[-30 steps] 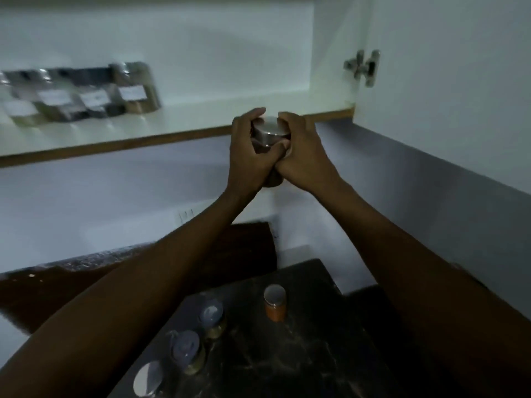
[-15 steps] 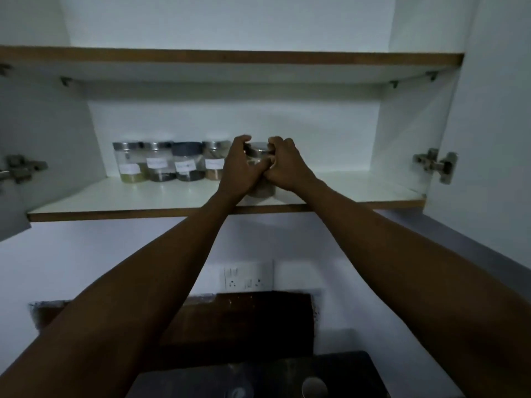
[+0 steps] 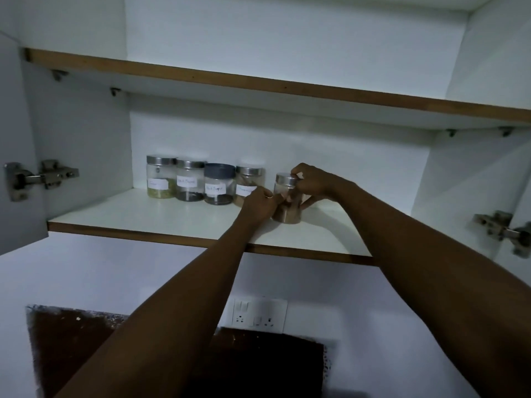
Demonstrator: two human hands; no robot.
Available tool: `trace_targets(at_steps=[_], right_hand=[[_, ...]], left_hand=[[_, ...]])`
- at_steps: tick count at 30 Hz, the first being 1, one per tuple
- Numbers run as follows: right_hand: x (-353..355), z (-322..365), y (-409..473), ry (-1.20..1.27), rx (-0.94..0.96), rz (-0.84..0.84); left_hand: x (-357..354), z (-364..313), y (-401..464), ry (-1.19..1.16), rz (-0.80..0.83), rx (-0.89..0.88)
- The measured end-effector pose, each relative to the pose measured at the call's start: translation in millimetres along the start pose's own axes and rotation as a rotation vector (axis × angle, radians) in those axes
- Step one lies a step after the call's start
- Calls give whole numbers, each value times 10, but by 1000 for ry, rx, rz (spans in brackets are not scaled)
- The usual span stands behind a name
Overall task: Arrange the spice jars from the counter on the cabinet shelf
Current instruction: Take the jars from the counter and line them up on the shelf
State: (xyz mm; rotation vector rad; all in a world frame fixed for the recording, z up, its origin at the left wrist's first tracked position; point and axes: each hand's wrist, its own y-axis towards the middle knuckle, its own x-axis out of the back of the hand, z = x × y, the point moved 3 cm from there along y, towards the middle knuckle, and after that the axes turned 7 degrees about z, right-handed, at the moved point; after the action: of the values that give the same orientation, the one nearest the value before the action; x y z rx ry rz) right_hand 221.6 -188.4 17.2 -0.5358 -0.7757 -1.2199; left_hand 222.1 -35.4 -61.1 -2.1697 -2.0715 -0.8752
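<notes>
A clear spice jar (image 3: 286, 196) with a steel lid and brown powder stands on the white cabinet shelf (image 3: 161, 222), to the right of a row of jars. My left hand (image 3: 258, 205) grips its left side and my right hand (image 3: 314, 183) holds its lid and right side. The row holds several labelled jars: a green-filled jar (image 3: 161, 180), a dark-filled jar (image 3: 190, 183), a grey-lidded jar (image 3: 219, 183) and a tan-filled jar (image 3: 247, 182) partly hidden behind my left hand. The held jar sits nearer the front than the row.
An upper shelf (image 3: 258, 81) runs overhead. Door hinges stick out at the left (image 3: 37, 178) and right (image 3: 500, 229). A wall socket plate (image 3: 258, 315) and a dark backsplash panel (image 3: 258, 366) lie below the cabinet.
Both hands carried the jar up from counter height and onto the shelf, setting it right of the row. The view tilted up, so the counter jars dropped out of sight.
</notes>
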Motion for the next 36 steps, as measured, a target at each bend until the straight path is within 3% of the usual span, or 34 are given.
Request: trace_targets(at_steps=[4, 8, 13, 23, 30, 36], right_hand=[[78, 102, 96, 20, -75, 23], [89, 117, 282, -119, -93, -77], [63, 85, 466, -123, -85, -100], [27, 41, 763, -128, -51, -151], [-110, -80, 836, -307, 121, -433], [-320, -259, 774, -138, 244, -644]], left_hand=[[17, 90, 36, 130, -58, 6], [29, 94, 5, 168, -58, 39], [5, 70, -47, 251, -70, -3], [-31, 79, 18, 238, -6, 121], [-37, 132, 32, 252, 29, 58], [-16, 91, 58, 317, 0, 48]])
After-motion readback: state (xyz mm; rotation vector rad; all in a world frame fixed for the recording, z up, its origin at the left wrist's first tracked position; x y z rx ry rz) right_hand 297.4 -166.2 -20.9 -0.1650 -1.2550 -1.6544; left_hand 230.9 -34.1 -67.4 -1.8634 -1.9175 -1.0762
